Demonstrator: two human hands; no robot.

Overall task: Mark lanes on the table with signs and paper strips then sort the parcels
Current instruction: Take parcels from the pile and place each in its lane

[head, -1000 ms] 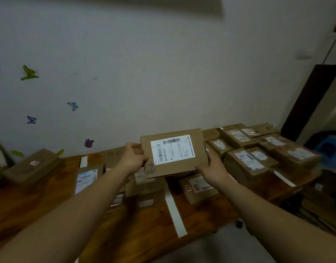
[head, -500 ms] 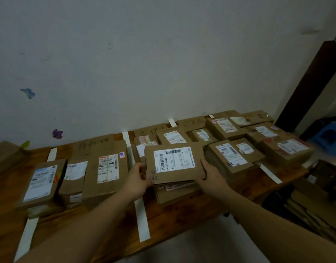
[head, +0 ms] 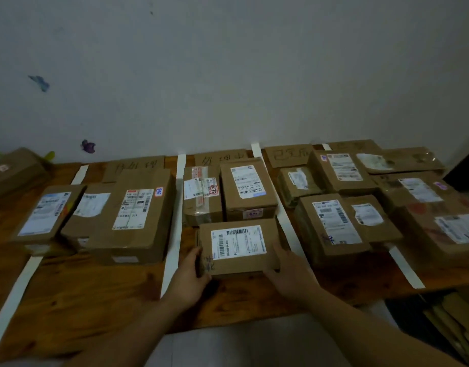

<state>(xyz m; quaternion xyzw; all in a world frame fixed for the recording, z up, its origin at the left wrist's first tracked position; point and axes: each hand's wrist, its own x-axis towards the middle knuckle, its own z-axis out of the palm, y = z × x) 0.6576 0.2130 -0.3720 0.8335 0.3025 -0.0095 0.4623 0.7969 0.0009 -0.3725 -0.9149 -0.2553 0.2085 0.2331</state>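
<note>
- Two hands clasping one brown parcel (head: 237,246), white barcode label up, at the front of the middle lane on the wooden table (head: 96,287); whether resting on the wood or just above it, impossible to tell.
- Left hand (head: 193,271) curled round the parcel's left end, fingers close together against the side.
- Right hand (head: 289,271) at the near right corner, thumb laid up the right edge, other fingers hidden.
- Just behind, two more labelled boxes (head: 246,192) in the same lane.
- White paper strips (head: 172,226) bounding the lane on either side.
- Handwritten cardboard signs (head: 220,156) along the wall.
- More boxes filling the left lane (head: 133,213) and right lane (head: 334,223).
</note>
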